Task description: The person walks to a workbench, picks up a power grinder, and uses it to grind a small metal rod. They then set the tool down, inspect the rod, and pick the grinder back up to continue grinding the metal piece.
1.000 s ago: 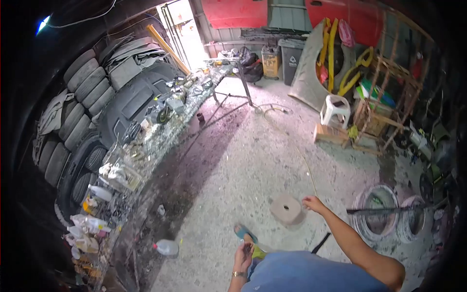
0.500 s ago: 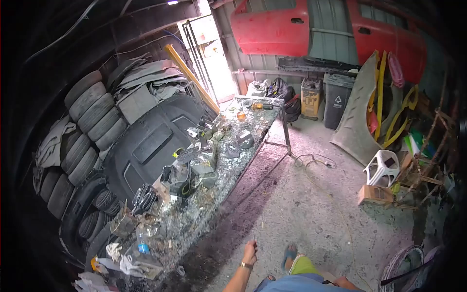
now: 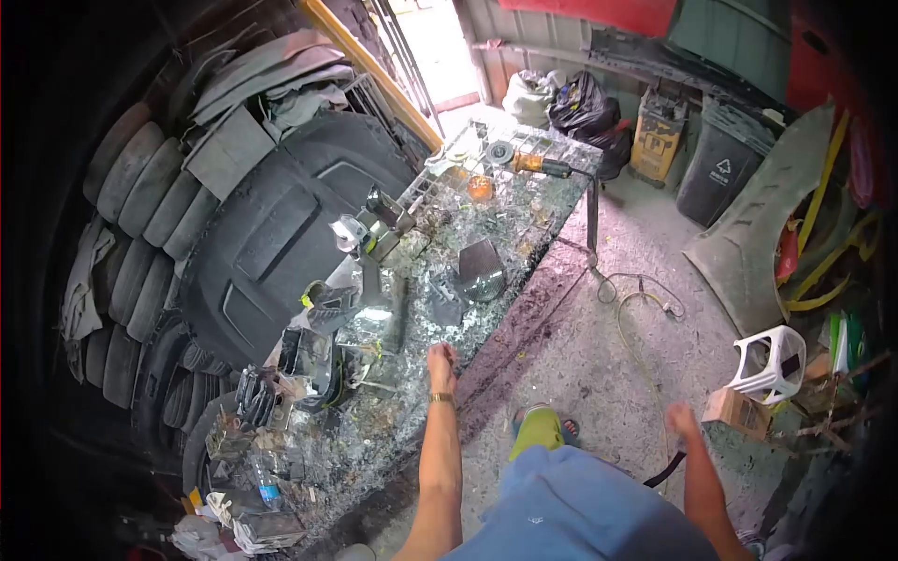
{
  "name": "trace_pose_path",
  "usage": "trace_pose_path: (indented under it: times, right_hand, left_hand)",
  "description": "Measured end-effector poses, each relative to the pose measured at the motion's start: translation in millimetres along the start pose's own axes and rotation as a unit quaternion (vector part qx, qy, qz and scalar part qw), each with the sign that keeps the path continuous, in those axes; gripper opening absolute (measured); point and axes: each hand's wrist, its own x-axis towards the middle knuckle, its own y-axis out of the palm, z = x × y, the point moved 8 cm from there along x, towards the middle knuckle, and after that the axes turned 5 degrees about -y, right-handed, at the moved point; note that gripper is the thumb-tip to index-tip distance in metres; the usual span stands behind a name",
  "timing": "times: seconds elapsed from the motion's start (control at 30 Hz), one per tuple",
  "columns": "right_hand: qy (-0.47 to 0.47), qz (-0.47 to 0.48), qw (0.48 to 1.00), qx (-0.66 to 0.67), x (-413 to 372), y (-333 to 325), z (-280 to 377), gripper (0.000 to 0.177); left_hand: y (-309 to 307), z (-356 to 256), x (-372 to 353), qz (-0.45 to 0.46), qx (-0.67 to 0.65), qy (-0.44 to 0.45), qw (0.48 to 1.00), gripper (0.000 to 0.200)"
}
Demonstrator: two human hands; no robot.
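Observation:
My left hand [image 3: 442, 367], with a watch [image 3: 441, 398] on the wrist, is over the near edge of the cluttered worktable [image 3: 412, 411]. Its fingers are curled closed, and whatever may be in them is hidden. Nearest to it on the table lie a dark block-shaped part [image 3: 482, 269] and a dark flat piece [image 3: 445, 297], both apart from the hand. My right hand [image 3: 681, 419] hangs to the right above the concrete floor, smeared by motion, so its fingers do not show clearly. A black strap [image 3: 666, 469] runs close by that arm.
An angle grinder [image 3: 528, 162] and an orange item [image 3: 480, 188] lie at the table's far end. A cable [image 3: 625, 327] crosses the floor. To the right stand a white stool [image 3: 769, 365], a wooden box [image 3: 739, 411] and bins [image 3: 725, 168]. Stacked tyres [image 3: 140, 187] line the left.
My view has moved forward toward the table and tilted down. My left hand has risen to the table's edge, and my right hand has come fully into view.

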Motion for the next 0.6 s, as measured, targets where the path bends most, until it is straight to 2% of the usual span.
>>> trace_pose_path:
  times: [0.03,0.07,0.17,0.2,0.23,0.27,0.4,0.47,0.57,0.6]
  right_hand:
    - [0.001,0.003,1.000,0.016,48.2,-2.3,53.7,0.010]
    - [-0.065,0.017,0.998,-0.002,90.9,-7.1,102.4,0.014]
    - [-0.121,0.051,0.991,0.008,147.2,2.4,260.0,0.022]
    - [-0.113,0.064,0.992,0.001,163.5,9.5,283.4,0.022]
    - [-0.117,0.076,0.990,-0.014,180.3,20.3,298.2,0.023]
    - [-0.120,0.089,0.988,-0.028,200.5,30.5,312.6,0.025]
    - [-0.048,0.217,0.971,-0.092,228.8,63.6,324.2,0.027]
    - [-0.007,0.246,0.964,-0.096,231.4,77.2,338.6,0.027]
    - [-0.015,0.316,0.941,-0.118,248.1,110.2,386.0,0.026]
    - [-0.049,0.341,0.930,-0.125,255.1,123.2,409.8,0.025]
  left_hand:
    - [9.4,-4.8,25.9,-0.031,0.021,0.000,0.999,0.015]
    - [12.6,-7.6,54.5,-0.040,0.050,0.037,0.997,0.016]
    - [21.2,-11.8,102.0,-0.054,0.081,0.041,0.994,0.016]
    - [18.9,-13.7,113.3,-0.096,0.139,0.100,0.981,0.016]
    - [16.6,-15.0,118.5,-0.138,0.200,0.155,0.958,0.016]
    - [19.7,-10.7,126.0,-0.152,0.204,0.144,0.956,0.016]
    - [44.5,-10.9,95.0,-0.233,0.150,0.121,0.953,0.017]
    - [50.4,-12.9,87.7,-0.217,0.097,0.134,0.962,0.016]
    - [33.6,-5.0,99.6,-0.237,0.061,0.122,0.962,0.020]
    - [29.2,-4.3,94.6,-0.251,0.036,0.122,0.960,0.026]
